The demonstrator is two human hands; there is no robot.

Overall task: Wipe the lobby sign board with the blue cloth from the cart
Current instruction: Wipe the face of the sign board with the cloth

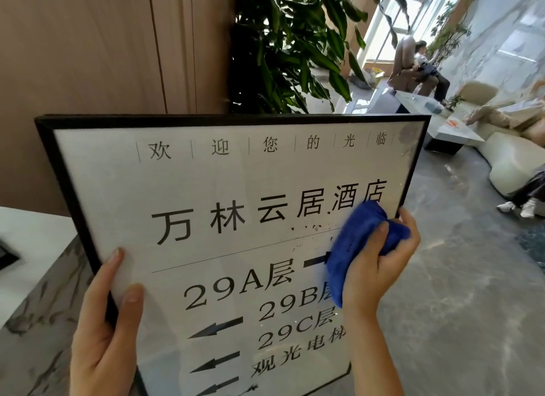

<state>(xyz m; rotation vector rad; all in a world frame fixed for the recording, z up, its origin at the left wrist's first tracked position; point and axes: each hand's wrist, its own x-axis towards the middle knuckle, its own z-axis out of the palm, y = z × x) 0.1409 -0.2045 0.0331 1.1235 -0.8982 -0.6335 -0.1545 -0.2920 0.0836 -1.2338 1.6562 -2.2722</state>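
Observation:
The sign board (206,189) is a white panel with black characters, numbers and arrows in a thin black frame, and it fills the middle of the view, tilted. My left hand (109,322) grips its left frame edge, thumb lying on the glass. My right hand (380,266) holds a bunched blue cloth (354,242) against the right side of the panel, near the right frame edge. Small dark specks dot the glass just left of the cloth. The cloth and hand cover part of the lettering.
A marble-patterned counter (35,292) stands at the left behind the board. A large leafy plant (295,50) rises behind the top edge. At the right lie grey stone floor (442,277), pale sofas (513,162), a low table and seated people.

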